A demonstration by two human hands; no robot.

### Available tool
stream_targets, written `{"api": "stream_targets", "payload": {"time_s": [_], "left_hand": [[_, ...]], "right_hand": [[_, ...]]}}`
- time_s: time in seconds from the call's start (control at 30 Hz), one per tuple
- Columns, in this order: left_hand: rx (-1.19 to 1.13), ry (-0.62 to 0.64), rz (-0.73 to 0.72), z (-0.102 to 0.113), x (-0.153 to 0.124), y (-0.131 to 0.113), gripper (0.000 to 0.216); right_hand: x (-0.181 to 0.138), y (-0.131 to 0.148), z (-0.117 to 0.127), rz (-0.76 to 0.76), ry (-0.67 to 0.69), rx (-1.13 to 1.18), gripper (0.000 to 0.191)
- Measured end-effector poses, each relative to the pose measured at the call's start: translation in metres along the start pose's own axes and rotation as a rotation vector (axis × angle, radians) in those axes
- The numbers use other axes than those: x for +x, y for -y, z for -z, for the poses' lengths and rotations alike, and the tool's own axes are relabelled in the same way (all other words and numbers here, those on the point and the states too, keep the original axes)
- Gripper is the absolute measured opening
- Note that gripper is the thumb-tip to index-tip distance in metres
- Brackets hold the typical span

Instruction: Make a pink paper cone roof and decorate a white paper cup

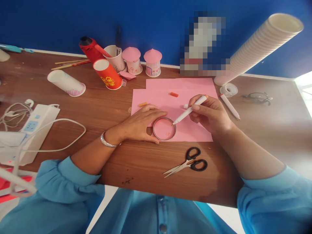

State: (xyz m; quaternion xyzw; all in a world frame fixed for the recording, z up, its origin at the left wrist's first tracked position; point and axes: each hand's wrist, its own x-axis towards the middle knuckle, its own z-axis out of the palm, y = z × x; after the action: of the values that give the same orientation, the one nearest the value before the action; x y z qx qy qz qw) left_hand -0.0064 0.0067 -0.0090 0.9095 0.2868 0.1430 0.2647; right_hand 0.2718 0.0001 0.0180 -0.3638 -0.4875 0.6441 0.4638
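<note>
Resting on the pink paper (158, 84), close to its near edge, a round metallic-looking ring (164, 140) has a thin, dark gleaming rim; pink shows inside it, with small orange-red marks toward the lower right. The paper lies flat on the brown wood-grain surface (146, 169). The left hand (142, 125) is curved around the ring's left side, thumb and forefinger set well apart yet gripping it between them, the thumb at the near side and the forefinger at the far side. The right hand (211, 113) is closed in a writing grip on a slim white marker (186, 113), slanted so that its tip meets the inner right part of the ring; whether the tip presses on the paper cannot be told. A red cap (174, 94) lies farther back on the paper, and black-handled scissors (188, 161) lie nearer the person, blades slightly parted.
</note>
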Motion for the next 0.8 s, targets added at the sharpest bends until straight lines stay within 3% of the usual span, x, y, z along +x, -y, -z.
{"api": "stream_targets", "payload": {"time_s": [0.27,0.8], "left_hand": [[-0.018,-0.012,-0.028,-0.0012,0.0023,-0.002,0.09],[-0.052,-0.08,-0.099,-0.0061,-0.002,0.0053,0.107]], "right_hand": [[-0.0018,-0.0005,0.0,-0.049,-0.06,-0.058,0.023],[0.0,-0.0013,-0.0001,-0.068,-0.097,-0.07,0.027]]}}
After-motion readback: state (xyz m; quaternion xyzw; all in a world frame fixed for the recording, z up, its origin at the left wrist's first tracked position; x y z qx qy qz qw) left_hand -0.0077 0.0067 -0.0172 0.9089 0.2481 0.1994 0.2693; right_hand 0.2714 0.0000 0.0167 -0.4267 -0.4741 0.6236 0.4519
